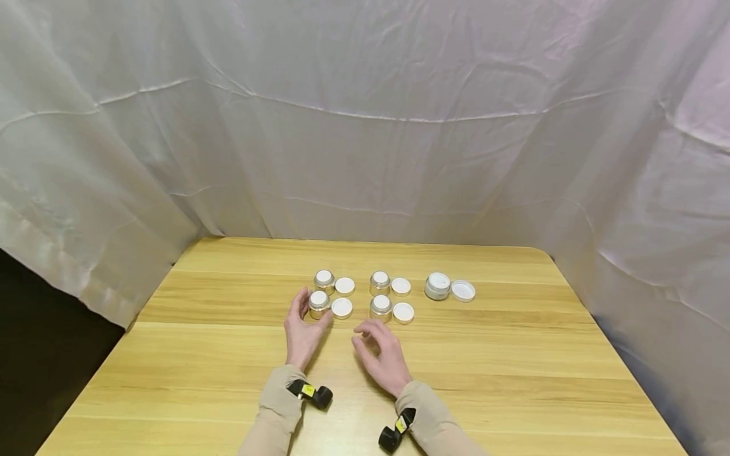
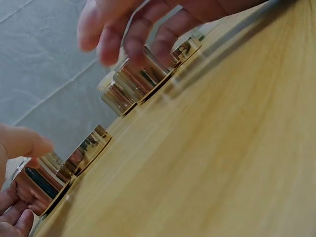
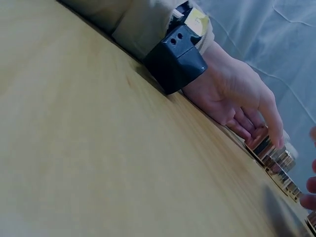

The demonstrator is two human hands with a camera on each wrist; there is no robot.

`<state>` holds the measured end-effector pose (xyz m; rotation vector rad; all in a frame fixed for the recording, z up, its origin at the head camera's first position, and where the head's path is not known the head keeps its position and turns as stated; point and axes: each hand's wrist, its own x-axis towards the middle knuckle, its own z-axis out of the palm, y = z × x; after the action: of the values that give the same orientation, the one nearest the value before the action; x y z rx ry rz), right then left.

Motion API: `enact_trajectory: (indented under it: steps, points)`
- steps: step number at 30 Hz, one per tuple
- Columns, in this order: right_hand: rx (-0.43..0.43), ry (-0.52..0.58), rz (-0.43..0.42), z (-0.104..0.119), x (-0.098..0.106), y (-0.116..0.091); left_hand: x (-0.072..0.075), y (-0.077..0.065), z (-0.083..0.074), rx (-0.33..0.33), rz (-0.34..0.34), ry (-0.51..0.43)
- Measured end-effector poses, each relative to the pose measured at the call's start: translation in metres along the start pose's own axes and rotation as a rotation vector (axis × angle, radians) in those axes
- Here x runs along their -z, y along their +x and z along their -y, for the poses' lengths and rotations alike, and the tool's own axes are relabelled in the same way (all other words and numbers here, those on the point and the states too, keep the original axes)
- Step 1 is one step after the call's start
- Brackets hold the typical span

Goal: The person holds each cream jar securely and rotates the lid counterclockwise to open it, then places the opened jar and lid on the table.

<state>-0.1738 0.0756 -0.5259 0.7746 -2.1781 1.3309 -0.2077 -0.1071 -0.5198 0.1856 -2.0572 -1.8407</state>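
My left hand (image 1: 303,329) curls round the near-left gold cream jar (image 1: 319,305), fingers on its left side and thumb on its right; the jar, topped with a white disc, stands upright on the table. Right of it lies a round lid (image 1: 341,308), white inside up, gold-walled in the left wrist view. My right hand (image 1: 383,356) hovers over the table with loosely bent fingers and holds nothing. Nearest to it stand another gold cream jar (image 1: 381,308) and its lid (image 1: 403,313). In the right wrist view, the left hand (image 3: 242,94) reaches round the gold jar (image 3: 260,145).
Behind are two more gold jars, one at left (image 1: 324,282) and one in the middle (image 1: 379,283), with lids (image 1: 345,286) beside them. A paler jar (image 1: 437,287) and lid (image 1: 463,291) stand at right. Grey curtains (image 1: 365,158) surround the wooden table (image 1: 513,380).
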Motion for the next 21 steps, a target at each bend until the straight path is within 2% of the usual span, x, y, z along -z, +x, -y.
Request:
enact_trajectory:
  steps: [3,7,14,21]
  points:
    - [0.044,0.014,-0.053,-0.004,0.004,0.000,-0.001,0.000,-0.001,-0.007,-0.001,-0.002]
    - [0.056,-0.010,-0.126,-0.008,0.015,0.000,-0.001,0.000,-0.002,-0.011,-0.004,-0.012]
    - [0.054,-0.050,-0.247,-0.002,0.049,0.006,0.000,0.001,-0.002,-0.018,-0.003,-0.013]
    - [-0.008,-0.153,-0.319,-0.034,0.071,-0.001,0.001,0.003,-0.001,-0.021,0.003,-0.023]
